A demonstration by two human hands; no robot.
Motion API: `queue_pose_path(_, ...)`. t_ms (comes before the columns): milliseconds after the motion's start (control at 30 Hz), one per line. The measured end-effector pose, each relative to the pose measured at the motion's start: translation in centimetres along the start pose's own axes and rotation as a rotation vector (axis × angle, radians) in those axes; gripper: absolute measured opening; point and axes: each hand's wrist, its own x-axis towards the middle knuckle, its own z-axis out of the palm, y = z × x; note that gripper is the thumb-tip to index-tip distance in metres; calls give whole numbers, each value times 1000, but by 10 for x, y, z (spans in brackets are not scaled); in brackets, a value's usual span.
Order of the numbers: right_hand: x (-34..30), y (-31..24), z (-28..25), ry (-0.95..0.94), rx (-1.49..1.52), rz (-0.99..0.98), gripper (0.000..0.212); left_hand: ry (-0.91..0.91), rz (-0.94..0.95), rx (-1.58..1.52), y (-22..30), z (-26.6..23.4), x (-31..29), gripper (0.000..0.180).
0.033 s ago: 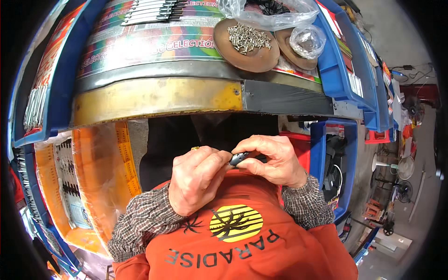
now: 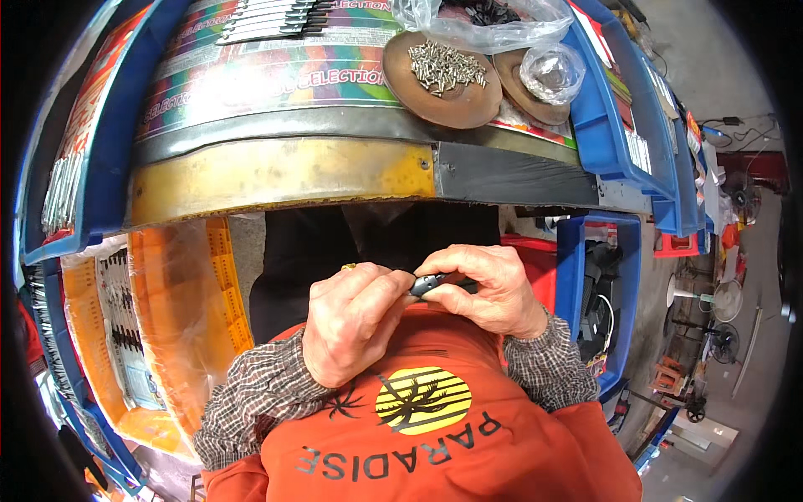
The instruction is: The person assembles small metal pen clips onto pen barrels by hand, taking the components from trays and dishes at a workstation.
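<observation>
Close above my lap, both hands meet around a small black piece (image 2: 427, 284) with tiny holes or pins showing on its side. My left hand (image 2: 347, 322) pinches its left end, and the fingertips there hide part of it. On the other end, the thumb and forefinger of my right hand (image 2: 495, 289) are closed. A dark narrow part sticks out between the right fingers, too covered to name. The bench edge (image 2: 284, 174) lies beyond my hands, apart from them.
On the bench, a brown round dish (image 2: 456, 115) holds many small metal pins or screws (image 2: 443, 67). Metal strips with black ends (image 2: 272, 18) lie behind. Blue bins (image 2: 598, 138) flank the bench. An orange crate (image 2: 180, 335) stands left, another blue bin (image 2: 623, 335) right.
My right hand has shifted very slightly; both hands keep their grip on the black piece. Nothing else has visibly moved.
</observation>
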Motion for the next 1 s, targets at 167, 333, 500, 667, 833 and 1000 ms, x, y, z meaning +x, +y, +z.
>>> queue_pose_path(167,-13,13,18,115,51,22,22,-10,-23,12,-5,3,-5,23)
queue_pose_path(333,-14,10,18,74,-16,16,22,8,-44,-4,-8,8,-14,24)
queue_pose_path(500,-18,11,17,49,18,32,19,17,-35,2,-5,11,-18,25)
queue_pose_path(667,-21,13,19,24,25,69,15,2,-25,36,-5,13,-21,25)
queue_pose_path(833,-23,18,20,44,42,38,16,-8,-22,42,-4,14,-20,25)
queue_pose_path(1000,-26,23,26,82,91,22,18,-45,-19,39,-7,14,-20,26)
